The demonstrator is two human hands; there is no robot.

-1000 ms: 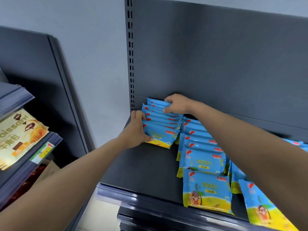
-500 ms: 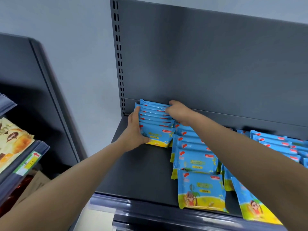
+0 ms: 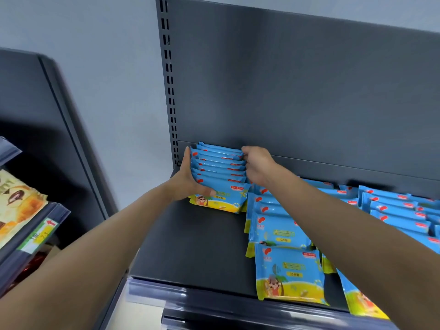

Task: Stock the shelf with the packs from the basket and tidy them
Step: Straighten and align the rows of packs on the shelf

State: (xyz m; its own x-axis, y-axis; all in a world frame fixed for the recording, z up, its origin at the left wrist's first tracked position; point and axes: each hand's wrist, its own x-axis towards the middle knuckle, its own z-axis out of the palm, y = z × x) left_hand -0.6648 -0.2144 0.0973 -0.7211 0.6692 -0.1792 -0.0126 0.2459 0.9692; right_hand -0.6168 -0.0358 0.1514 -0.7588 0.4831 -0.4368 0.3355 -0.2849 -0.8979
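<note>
A row of blue and yellow packs (image 3: 219, 167) stands upright at the back left of the dark shelf (image 3: 195, 246). My left hand (image 3: 184, 184) holds the row's left side, fingers up along the edges and thumb across the front pack. My right hand (image 3: 258, 165) has its fingers curled against the right ends of the same packs. A second row of packs (image 3: 273, 225) runs from back to front just right of it, under my right forearm. More packs (image 3: 400, 210) fill the right of the shelf. No basket is in view.
The shelf's back panel (image 3: 309, 91) rises right behind the row. A price rail (image 3: 190, 296) lines the shelf's front edge. To the left, a neighbouring shelf carries a croissant pack (image 3: 16, 210) above a price label (image 3: 40, 234).
My right hand slid from the top of the left row to its right end. My left hand stays on the left side, and the row sits squarer against the back panel.
</note>
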